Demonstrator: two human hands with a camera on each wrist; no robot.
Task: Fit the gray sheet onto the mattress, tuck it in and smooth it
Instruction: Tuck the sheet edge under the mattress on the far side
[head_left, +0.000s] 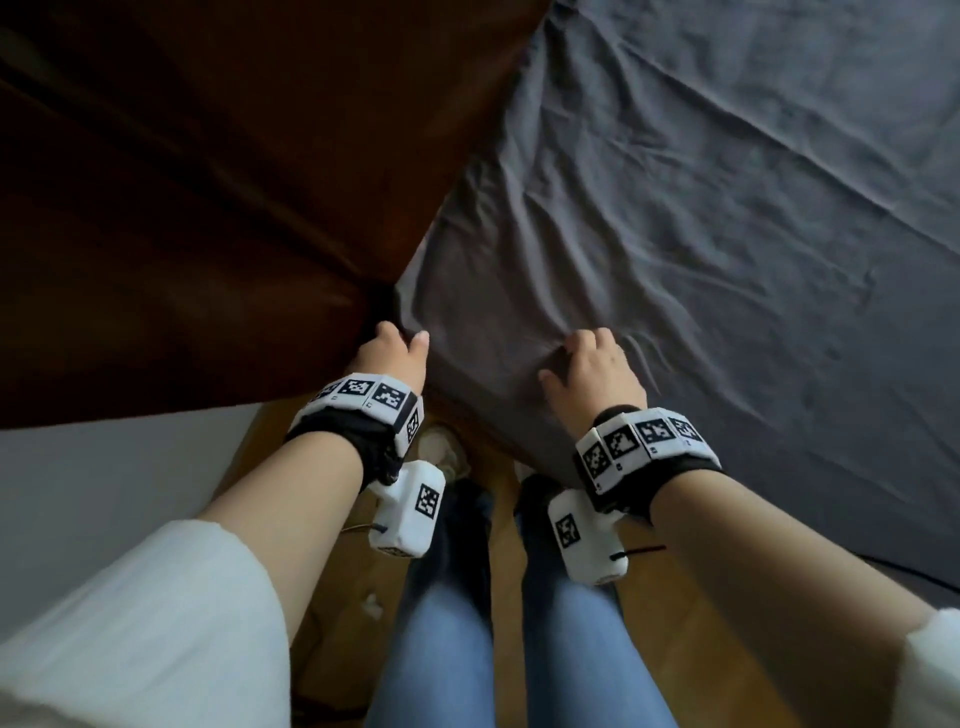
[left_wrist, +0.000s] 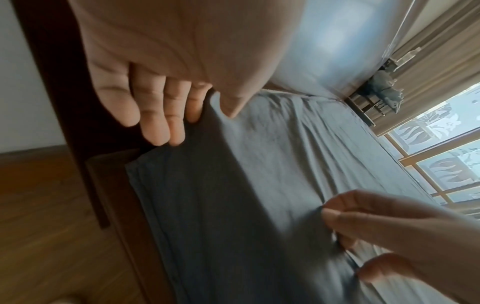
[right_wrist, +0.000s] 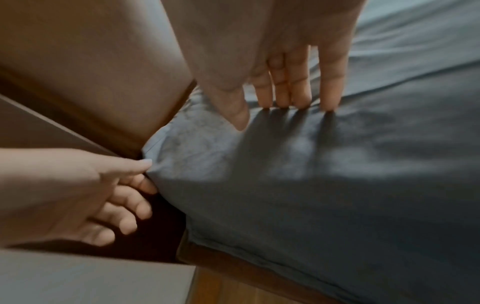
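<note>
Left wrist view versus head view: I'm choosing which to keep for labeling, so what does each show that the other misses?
Only the left wrist view shows the window, curtain and the sheet's hem hanging at the mattress corner. Only the head view shows the wrist bands, jeans and sleeves. Both show the gray sheet, left hand at the corner, right hand on top, and the dark headboard.

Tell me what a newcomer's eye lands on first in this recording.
The wrinkled gray cotton sheet filling the right side, covering the mattress. Then the left hand at the sheet's corner beside the dark brown wooden headboard, and the right hand pressing fingertips into the fabric.
</note>
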